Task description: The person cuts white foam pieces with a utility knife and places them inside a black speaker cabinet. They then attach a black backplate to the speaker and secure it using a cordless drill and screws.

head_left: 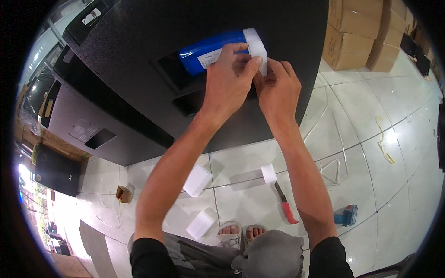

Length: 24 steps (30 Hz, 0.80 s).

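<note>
A blue plastic-wrapped pack [194,53] with a white label, which looks like a battery pack, lies on top of a large black cabinet [143,37]. A white foam piece [255,41] is against its right end. My left hand [228,76] reaches over the pack's near side, its thumb and fingers closed on the foam's edge. Beside it my right hand [280,88] pinches the foam's lower right edge, close to the left thumb. What lies under the fingertips is hidden. Dark recesses [189,103] show in the cabinet beneath the pack.
On the tiled floor are white foam blocks [200,224], a tape roll [268,173], a red-handled knife [288,212], a teal power tool [346,215] and a small cardboard box [123,194]. Stacked cartons [352,46] stand at the far right. Another black cabinet [79,102] is at left.
</note>
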Each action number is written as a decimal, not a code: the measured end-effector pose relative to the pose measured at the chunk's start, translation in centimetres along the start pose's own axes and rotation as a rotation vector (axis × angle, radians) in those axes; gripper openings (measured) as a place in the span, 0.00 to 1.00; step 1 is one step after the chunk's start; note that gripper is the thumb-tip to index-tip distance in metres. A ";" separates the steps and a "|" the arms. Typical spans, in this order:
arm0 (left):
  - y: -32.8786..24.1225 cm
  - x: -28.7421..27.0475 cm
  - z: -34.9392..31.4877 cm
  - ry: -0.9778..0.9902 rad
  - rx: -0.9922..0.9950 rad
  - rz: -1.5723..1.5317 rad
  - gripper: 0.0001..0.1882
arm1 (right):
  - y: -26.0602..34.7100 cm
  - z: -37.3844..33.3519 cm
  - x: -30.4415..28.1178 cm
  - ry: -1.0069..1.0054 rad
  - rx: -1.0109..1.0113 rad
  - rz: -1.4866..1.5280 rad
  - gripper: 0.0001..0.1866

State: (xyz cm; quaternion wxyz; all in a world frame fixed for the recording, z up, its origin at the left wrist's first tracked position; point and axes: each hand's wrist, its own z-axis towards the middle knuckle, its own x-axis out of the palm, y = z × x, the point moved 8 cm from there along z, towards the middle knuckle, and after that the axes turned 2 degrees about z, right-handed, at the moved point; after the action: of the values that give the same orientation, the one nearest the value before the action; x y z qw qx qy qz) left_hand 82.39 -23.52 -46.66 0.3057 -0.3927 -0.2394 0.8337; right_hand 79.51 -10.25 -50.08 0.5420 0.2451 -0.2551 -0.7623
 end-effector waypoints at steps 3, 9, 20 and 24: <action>0.3 -0.2 0.9 0.058 0.014 0.104 0.21 | -0.1 1.2 0.4 -0.003 -0.025 -0.081 0.15; 1.3 0.2 3.3 0.098 -0.025 0.249 0.18 | -1.8 2.7 0.9 0.138 0.180 -0.068 0.14; 2.0 -1.2 -0.1 0.146 0.038 0.193 0.16 | 4.5 4.2 -2.3 0.261 -0.287 -0.259 0.07; 2.8 -6.4 -4.0 -0.108 0.072 0.312 0.26 | 5.4 2.7 -2.1 0.416 -0.374 -0.340 0.09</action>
State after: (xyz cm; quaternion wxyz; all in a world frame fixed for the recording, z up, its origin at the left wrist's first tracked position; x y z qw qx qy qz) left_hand 87.88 -29.29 -47.50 0.1730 -0.3687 -0.1617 0.8989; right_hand 82.20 -9.44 -44.28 0.4831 0.3308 0.0501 -0.8091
